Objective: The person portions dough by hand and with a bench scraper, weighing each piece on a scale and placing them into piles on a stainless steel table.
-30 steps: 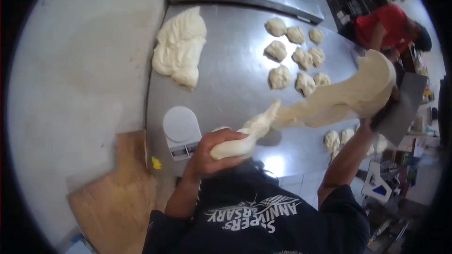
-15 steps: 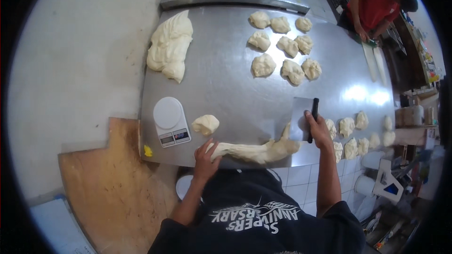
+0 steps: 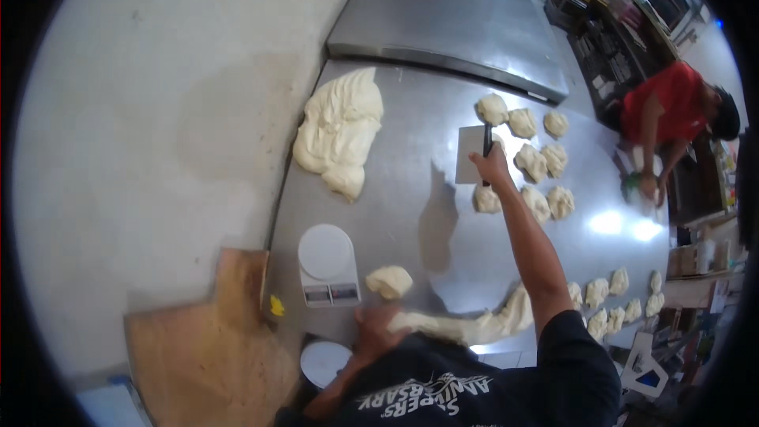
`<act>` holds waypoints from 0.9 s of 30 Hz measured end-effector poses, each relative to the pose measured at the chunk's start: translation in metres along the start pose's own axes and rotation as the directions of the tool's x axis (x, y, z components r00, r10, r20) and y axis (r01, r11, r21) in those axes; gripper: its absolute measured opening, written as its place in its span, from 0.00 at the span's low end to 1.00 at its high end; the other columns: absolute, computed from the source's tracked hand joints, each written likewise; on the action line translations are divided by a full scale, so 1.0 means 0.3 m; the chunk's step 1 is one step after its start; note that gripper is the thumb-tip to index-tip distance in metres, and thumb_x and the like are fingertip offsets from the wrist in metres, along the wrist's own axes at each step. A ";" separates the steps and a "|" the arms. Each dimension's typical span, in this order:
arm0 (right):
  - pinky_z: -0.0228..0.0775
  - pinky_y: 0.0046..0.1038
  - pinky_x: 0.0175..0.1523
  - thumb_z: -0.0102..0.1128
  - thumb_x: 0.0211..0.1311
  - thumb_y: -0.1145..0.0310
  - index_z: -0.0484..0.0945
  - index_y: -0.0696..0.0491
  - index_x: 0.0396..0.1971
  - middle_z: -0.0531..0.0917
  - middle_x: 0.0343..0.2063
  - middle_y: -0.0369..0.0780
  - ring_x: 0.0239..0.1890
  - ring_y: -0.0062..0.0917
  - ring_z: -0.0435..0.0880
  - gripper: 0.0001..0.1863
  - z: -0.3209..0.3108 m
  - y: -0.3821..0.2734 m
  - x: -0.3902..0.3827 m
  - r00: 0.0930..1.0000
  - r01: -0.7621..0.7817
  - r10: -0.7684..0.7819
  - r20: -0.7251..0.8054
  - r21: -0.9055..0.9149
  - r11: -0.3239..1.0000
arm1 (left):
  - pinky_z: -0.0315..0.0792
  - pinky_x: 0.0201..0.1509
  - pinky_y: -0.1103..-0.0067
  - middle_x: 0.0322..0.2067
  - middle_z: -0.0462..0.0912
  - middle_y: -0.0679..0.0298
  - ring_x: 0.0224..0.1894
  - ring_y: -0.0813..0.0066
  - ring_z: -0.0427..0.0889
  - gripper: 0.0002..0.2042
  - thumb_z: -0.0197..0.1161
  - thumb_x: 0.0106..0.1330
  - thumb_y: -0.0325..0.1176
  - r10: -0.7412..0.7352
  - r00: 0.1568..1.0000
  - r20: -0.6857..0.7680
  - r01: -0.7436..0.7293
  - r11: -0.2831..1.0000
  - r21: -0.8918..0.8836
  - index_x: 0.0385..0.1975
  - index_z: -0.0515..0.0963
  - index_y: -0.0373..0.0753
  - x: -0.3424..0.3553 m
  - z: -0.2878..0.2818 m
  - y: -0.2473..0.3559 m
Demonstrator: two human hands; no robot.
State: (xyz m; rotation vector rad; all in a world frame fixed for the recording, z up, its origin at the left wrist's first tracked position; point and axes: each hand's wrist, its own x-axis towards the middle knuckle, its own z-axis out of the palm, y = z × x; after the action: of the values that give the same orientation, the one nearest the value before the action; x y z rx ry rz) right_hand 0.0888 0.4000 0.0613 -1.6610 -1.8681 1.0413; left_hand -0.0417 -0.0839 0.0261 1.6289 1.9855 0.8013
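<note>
My right hand [image 3: 492, 166] reaches far over the table, closed round the black handle of a bench scraper [image 3: 470, 156]. Its flat metal blade points left, beside the rows of dough pieces [image 3: 532, 164], and the hand and handle partly hide one piece. Close to my body, my left hand [image 3: 376, 330], somewhat blurred, is closed on the left end of a long dough strip [image 3: 451, 327]. That strip lies along the table's near edge, its thicker right end partly behind my right arm. Just beyond my left hand sits a single dough lump [image 3: 389, 281].
A white kitchen scale [image 3: 328, 266] stands at the left, with a large dough slab [image 3: 340, 130] farther back. More dough pieces [image 3: 597, 292] lie at the right. A raised metal surface [image 3: 451, 16] borders the table's [image 3: 411, 213] far side. A person in red [image 3: 672, 111] works at the far right.
My right hand has carried the scraper from the strip's right end forward to the far dough pieces. My left hand stays at the strip's left end. The view has shifted.
</note>
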 end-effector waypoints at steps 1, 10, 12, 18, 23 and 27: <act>0.78 0.42 0.48 0.72 0.59 0.61 0.70 0.65 0.50 0.85 0.43 0.57 0.45 0.47 0.87 0.29 0.053 -0.006 0.109 0.999 -0.035 0.035 -0.004 -0.028 0.999 | 0.55 0.69 0.58 0.54 0.81 0.60 0.60 0.62 0.76 0.28 0.79 0.54 0.49 0.013 1.000 -0.027 -0.013 1.000 -0.008 0.54 0.83 0.44 0.021 -0.023 -0.005; 0.75 0.45 0.64 0.63 0.61 0.59 0.69 0.64 0.56 0.80 0.56 0.62 0.61 0.53 0.81 0.29 0.409 -0.194 0.851 0.991 -0.128 0.100 -0.094 -0.370 0.920 | 0.56 0.72 0.51 0.62 0.73 0.52 0.68 0.47 0.65 0.27 0.77 0.57 0.50 0.027 0.996 -0.080 -0.027 1.000 0.011 0.57 0.82 0.50 0.250 -0.001 -0.095; 0.73 0.44 0.66 0.62 0.61 0.59 0.68 0.65 0.57 0.80 0.57 0.61 0.62 0.53 0.80 0.31 0.455 -0.256 0.910 0.993 -0.111 0.089 -0.073 -0.409 0.906 | 0.62 0.67 0.52 0.62 0.73 0.51 0.64 0.47 0.70 0.28 0.74 0.61 0.46 0.070 0.997 -0.045 -0.075 0.991 -0.113 0.61 0.78 0.50 0.295 -0.021 -0.086; 0.72 0.42 0.67 0.66 0.60 0.52 0.69 0.68 0.60 0.79 0.59 0.59 0.62 0.53 0.80 0.38 0.555 -0.332 1.027 0.997 -0.080 0.077 -0.024 -0.383 0.920 | 0.60 0.67 0.51 0.60 0.74 0.56 0.65 0.51 0.69 0.25 0.74 0.60 0.45 0.005 0.998 0.063 0.005 0.988 -0.157 0.59 0.80 0.53 0.319 0.005 -0.122; 0.75 0.40 0.64 0.71 0.56 0.44 0.75 0.71 0.55 0.81 0.55 0.61 0.61 0.50 0.82 0.43 0.593 -0.383 1.036 0.989 -0.023 0.077 0.128 -0.383 0.924 | 0.58 0.67 0.51 0.60 0.74 0.60 0.65 0.53 0.68 0.24 0.74 0.60 0.47 0.000 0.993 0.119 0.018 0.988 -0.153 0.57 0.81 0.56 0.335 0.001 -0.136; 0.77 0.41 0.61 0.74 0.54 0.47 0.77 0.69 0.54 0.84 0.51 0.61 0.58 0.50 0.84 0.41 0.615 -0.385 1.009 0.993 0.111 -0.084 0.084 -0.423 0.899 | 0.59 0.66 0.51 0.60 0.74 0.61 0.65 0.53 0.68 0.24 0.74 0.60 0.47 0.012 0.994 0.113 0.005 0.989 -0.151 0.57 0.81 0.56 0.331 0.017 -0.143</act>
State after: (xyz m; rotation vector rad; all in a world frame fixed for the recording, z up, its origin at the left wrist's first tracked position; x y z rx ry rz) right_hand -0.1797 0.6475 -0.0143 -1.7533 -2.3238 0.6794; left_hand -0.0892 0.0082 -0.0049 1.5554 1.7991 0.8202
